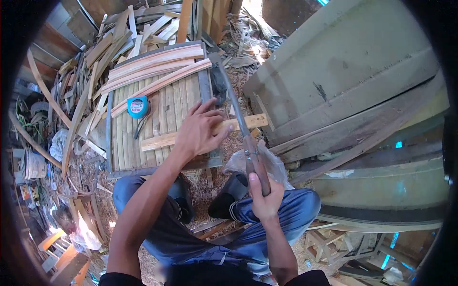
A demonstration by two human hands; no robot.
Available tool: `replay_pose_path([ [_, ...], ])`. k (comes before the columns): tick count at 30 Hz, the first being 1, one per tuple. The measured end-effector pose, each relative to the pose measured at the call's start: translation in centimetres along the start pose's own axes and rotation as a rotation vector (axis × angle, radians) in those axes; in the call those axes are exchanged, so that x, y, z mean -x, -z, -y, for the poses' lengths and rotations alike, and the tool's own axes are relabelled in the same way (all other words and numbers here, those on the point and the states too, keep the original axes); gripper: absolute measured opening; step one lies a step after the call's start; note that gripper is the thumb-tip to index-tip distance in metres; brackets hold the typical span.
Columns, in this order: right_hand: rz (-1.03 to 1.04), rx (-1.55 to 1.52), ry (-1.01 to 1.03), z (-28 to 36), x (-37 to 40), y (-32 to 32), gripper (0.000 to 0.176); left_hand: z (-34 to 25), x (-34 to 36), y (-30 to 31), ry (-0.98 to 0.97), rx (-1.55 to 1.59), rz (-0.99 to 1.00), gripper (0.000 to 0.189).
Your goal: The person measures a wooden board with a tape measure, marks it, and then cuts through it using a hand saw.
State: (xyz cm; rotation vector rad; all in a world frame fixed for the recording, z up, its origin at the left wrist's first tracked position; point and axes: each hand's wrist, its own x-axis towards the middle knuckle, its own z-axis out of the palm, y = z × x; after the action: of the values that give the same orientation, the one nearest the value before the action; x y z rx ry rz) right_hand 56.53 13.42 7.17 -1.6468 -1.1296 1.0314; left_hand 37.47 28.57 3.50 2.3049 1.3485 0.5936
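Note:
My left hand (200, 131) lies across a short wooden strip (162, 141), palm down on it with the fingers stretched out and spread. The strip lies across the slatted bench (164, 102), and its right end sticks out past the bench edge. My right hand (265, 198) is closed around the brown wooden handle of a long handsaw (236, 107), seen nearly edge-on. Its blade points away from me and crosses the strip near its right end; whether the teeth touch the wood cannot be made out. A turquoise tape measure (138, 107) rests on the slats left of my left hand.
Several long, pale wooden strips (152, 66) lie along the bench's far side. Behind and left is a heap of scrap wood (114, 43). Large greenish panels (343, 71) lean at right. A clear plastic bag (276, 164) lies beside my knee, and wood shavings cover the floor.

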Motion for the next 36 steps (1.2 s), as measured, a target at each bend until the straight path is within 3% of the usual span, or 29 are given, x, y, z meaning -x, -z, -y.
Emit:
replay_pose_path([
  [5, -0.072, 0.019, 0.062, 0.9, 0.7, -0.2, 0.033, -0.1, -0.1, 0.1, 0.034, -0.028, 0.020, 0.048],
  [11, -0.010, 0.138, 0.053, 0.0, 0.9, -0.3, 0.031, 0.3, -0.3, -0.3, 0.052, 0.000, 0.010, 0.044],
  [14, 0.009, 0.181, 0.071, -0.9, 0.6, -0.1, 0.038, 0.1, -0.1, -0.2, 0.033, 0.014, -0.008, 0.042],
  [16, 0.002, 0.045, 0.026, -0.6, 0.3, -0.1, 0.043, 0.2, -0.1, -0.3, 0.024, -0.005, -0.035, 0.043],
  [19, -0.005, 0.108, 0.075, 0.7, 0.6, 0.1, 0.045, 0.1, 0.0, 0.0, 0.090, 0.012, 0.049, 0.045],
  [25, -0.043, 0.264, 0.100, 2.0, 3.0, -0.9, 0.048, 1.5, 0.1, -0.9, 0.036, 0.035, 0.067, 0.047],
  [31, -0.071, 0.206, 0.106, 1.4, 4.5, -1.5, 0.050, 1.4, 0.2, -0.9, 0.050, 0.034, 0.075, 0.046],
  [33, -0.125, 0.016, 0.104, 0.2, 4.1, -1.8, 0.057, 1.4, 0.1, -0.9, 0.055, 0.035, 0.070, 0.046],
  [36, -0.066, 0.029, 0.057, -0.1, 4.3, -1.1, 0.056, 1.3, 0.4, -1.1, 0.044, 0.013, 0.052, 0.046],
])
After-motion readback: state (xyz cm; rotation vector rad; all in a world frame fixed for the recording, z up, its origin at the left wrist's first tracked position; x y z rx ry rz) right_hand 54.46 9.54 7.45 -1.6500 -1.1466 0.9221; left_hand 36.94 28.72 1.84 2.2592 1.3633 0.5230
